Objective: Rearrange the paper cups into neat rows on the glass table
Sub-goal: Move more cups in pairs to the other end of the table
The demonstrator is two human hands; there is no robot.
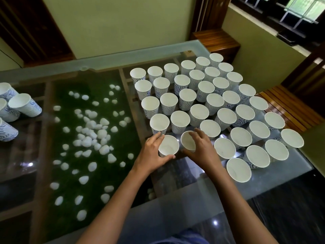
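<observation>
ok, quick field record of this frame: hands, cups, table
left hand: fingers around an upright cup at the grid's near-left corner
right hand: fingers around the neighbouring cup, which tilts
cup grid: upright cups in rows on the right side
loose cups: cluster at far left, unsorted
table: glass top, white pebbles beneath

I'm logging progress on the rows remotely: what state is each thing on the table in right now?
Left hand: wrapped around an upright cup.
Right hand: gripping a tilted cup.
Cup grid: upright, open, set in rows on the right.
Leftover cups: grouped at the left edge, outside the rows.
Glass table: cups at both ends.
</observation>
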